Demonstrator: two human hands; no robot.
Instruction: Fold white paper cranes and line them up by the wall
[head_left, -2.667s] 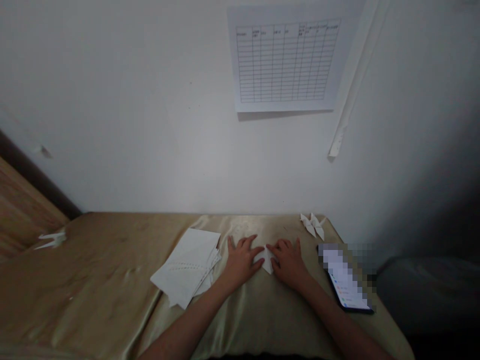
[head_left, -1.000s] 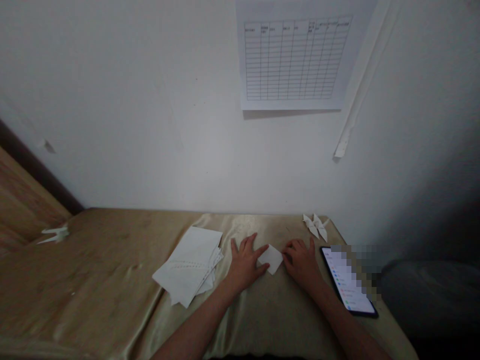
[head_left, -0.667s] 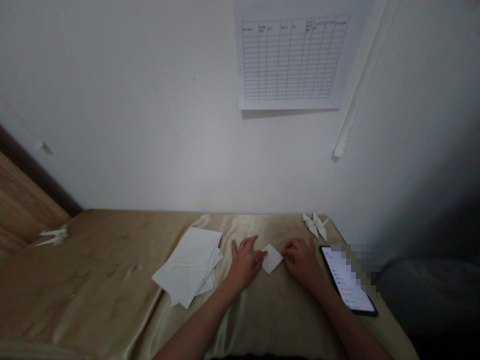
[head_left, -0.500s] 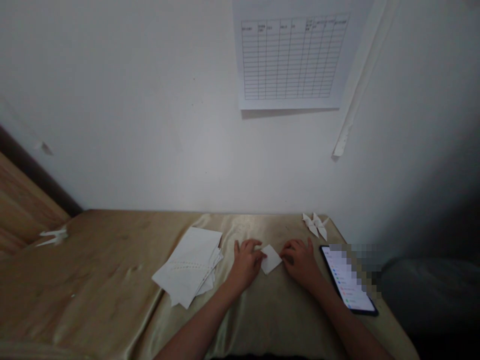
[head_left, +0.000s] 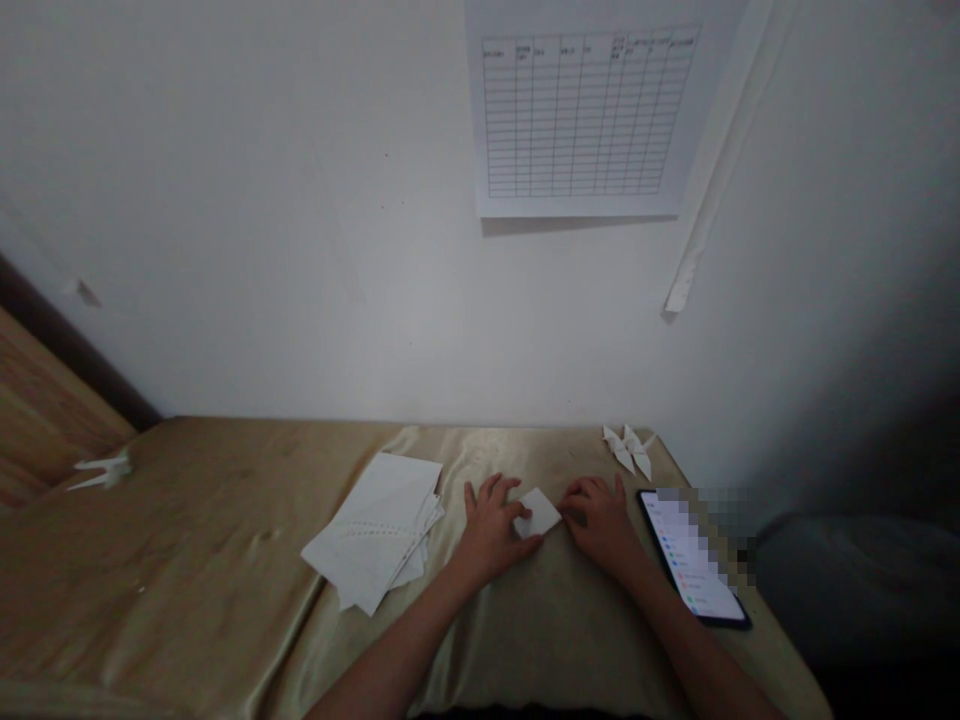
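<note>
A small white square of folded paper [head_left: 539, 512] lies on the satin cloth, turned so that one corner points right. My left hand [head_left: 495, 528] is at its left side, fingers apart; a fingertip rests on the paper and the thumb stretches along the lower edge. At the right corner, my right hand [head_left: 600, 520] has its thumb and forefinger pinched together on the paper. Part of the paper's left side is hidden under the left fingers.
White sheets [head_left: 382, 520] lie piled left of my hands. To the right are a lit phone [head_left: 694, 560] and folded paper figures [head_left: 628, 449]. A white folded piece [head_left: 105, 470] sits far left. Behind the cloth-covered surface [head_left: 210, 540] rises a wall with a printed table [head_left: 577, 120].
My left thumb has moved away from the fingers, down to the paper's lower edge, and the left hand has opened. The right hand keeps its pinch at the corner.
</note>
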